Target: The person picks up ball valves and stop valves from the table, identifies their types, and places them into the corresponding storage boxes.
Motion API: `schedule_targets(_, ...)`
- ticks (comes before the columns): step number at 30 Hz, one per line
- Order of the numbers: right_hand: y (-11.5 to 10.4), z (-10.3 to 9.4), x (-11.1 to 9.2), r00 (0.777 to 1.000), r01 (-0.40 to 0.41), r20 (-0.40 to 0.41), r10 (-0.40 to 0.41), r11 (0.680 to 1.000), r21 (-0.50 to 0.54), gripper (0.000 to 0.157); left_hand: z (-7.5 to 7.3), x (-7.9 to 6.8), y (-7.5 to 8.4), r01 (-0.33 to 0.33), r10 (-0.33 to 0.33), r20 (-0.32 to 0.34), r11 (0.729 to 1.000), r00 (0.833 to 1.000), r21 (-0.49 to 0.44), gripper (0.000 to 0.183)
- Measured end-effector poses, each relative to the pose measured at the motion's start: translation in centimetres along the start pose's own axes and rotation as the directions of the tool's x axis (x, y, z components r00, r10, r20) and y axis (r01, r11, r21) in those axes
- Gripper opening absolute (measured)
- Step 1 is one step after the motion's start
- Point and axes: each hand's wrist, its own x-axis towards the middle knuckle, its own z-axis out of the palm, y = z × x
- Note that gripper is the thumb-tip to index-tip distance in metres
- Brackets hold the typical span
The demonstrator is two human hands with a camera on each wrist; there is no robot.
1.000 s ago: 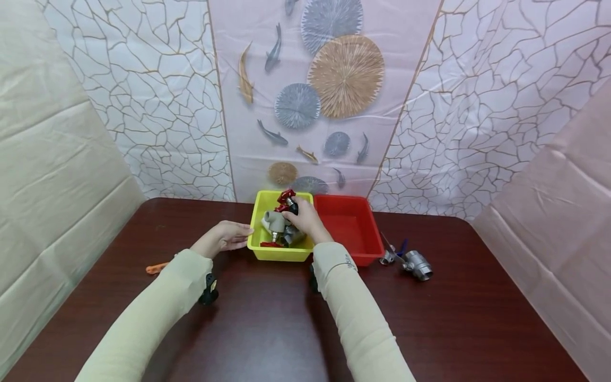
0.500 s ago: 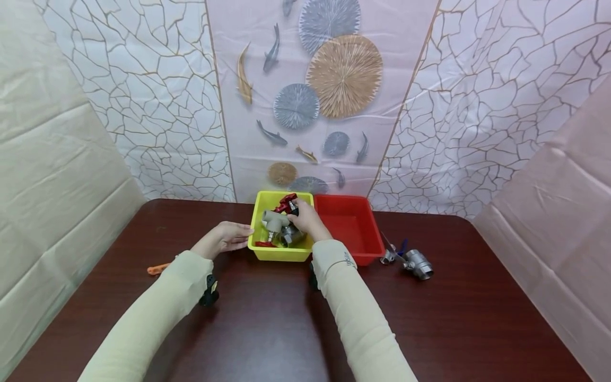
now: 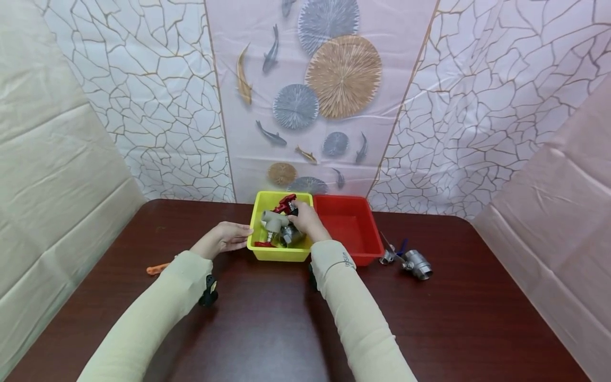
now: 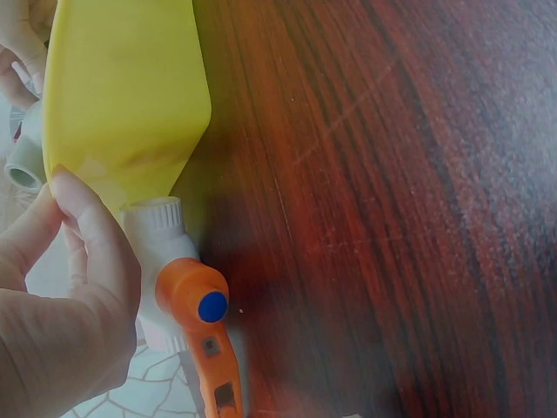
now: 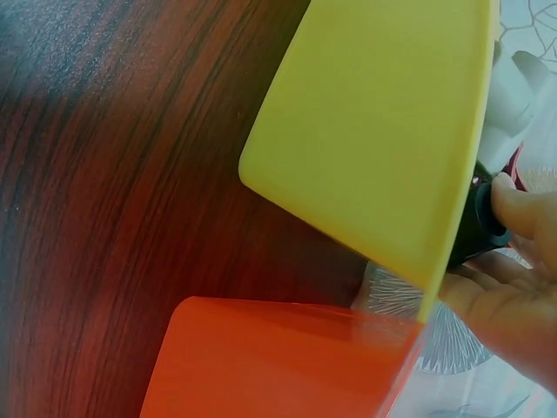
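My left hand (image 3: 224, 239) pinches the left rim of a yellow bin (image 3: 281, 254) between thumb and fingers; the left wrist view shows this grip close up. Reaching into that bin, my right hand (image 3: 307, 218) grips a black-bodied valve with a red handle (image 3: 288, 201). The black body (image 5: 480, 218) shows between thumb and fingers in the right wrist view. Beside it in the bin lie a grey plastic valve (image 3: 274, 220) with a red handle (image 3: 264, 244) and a metal fitting (image 3: 289, 236). My right hand partly hides the bin's contents.
A red bin (image 3: 350, 225) stands against the yellow bin's right side. To its right lie a large metal valve (image 3: 418, 265) and a smaller one (image 3: 387, 257). A white valve with an orange handle (image 4: 209, 348) lies left, mostly behind my left arm in the head view.
The grey valve has shifted slightly left in the yellow bin, and the red-handled valve in my right hand sits a little lower. My left hand has stayed on the rim.
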Motion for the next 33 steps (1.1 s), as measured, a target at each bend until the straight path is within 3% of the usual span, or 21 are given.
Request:
schedule_targets(6, -0.1, -0.2, 0.1, 1.0, -0.012, -0.01, 0.012, 1.0, 0.015, 0.05, 0.0, -0.2, 0.2, -0.01, 0.01, -0.01, 1.0, 1.0, 0.006, 0.046)
schedule_targets(14, 2.1, -0.4, 2.5, 0.999, 0.031, 0.035, -0.03, 0.999, -0.033, 0.054, 0.1, 0.0, 0.1, -0.014, 0.014, 0.006, 1.0, 1.0, 0.005, 0.046)
schedule_targets(23, 0.8, -1.3, 0.2, 0.999, 0.047, 0.005, -0.047, 0.998, -0.043, 0.051, 0.2, -0.1, 0.1, -0.012, 0.012, 0.002, 1.0, 1.0, 0.009, 0.045)
schedule_targets(33, 1.2, -1.5, -0.1, 0.993, 0.116, -0.016, -0.117, 0.992, -0.044, 0.042, 0.0, -0.1, 0.0, -0.009, 0.009, -0.002, 1.0, 1.0, -0.001, 0.046)
